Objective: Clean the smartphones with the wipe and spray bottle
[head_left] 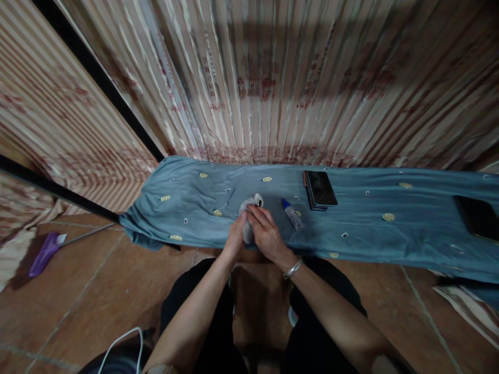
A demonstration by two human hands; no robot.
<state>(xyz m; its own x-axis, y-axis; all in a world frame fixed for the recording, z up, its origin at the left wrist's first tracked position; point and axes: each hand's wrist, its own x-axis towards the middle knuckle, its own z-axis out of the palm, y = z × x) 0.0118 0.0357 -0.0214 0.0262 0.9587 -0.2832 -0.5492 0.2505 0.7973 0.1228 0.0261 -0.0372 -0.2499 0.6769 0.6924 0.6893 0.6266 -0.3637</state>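
Hanging across the whole background, a striped curtain (253, 78) is patterned with reddish motifs. Below it, brown floor tiles (101, 280) are divided by pale joints. A long counter (362, 228) is covered by a blue-green cloth (187, 192), which is printed with small yellow shapes and little pale rectangles. At the left, the curtain is crossed by two slanting black poles (105, 83). On the floor beneath them, a purple tool head (46, 254) is joined to a thin handle. Towards the right end of the counter, a flat black object (477, 217) is laid down. Nearer the middle, a dark, glossy slab (321, 188) is rested on top of a dark case (311, 200). Left of that, over the near edge of the counter, a small pale grey item (247, 231) is gripped between the left hand (234, 232) and the right hand (268, 234), both with fingers closed around it; what it is cannot be told. Just beside the right hand, a clear bottle with a blue cap (293, 215) is laid on its side. A silvery bracelet (293, 268) is worn on the right wrist.
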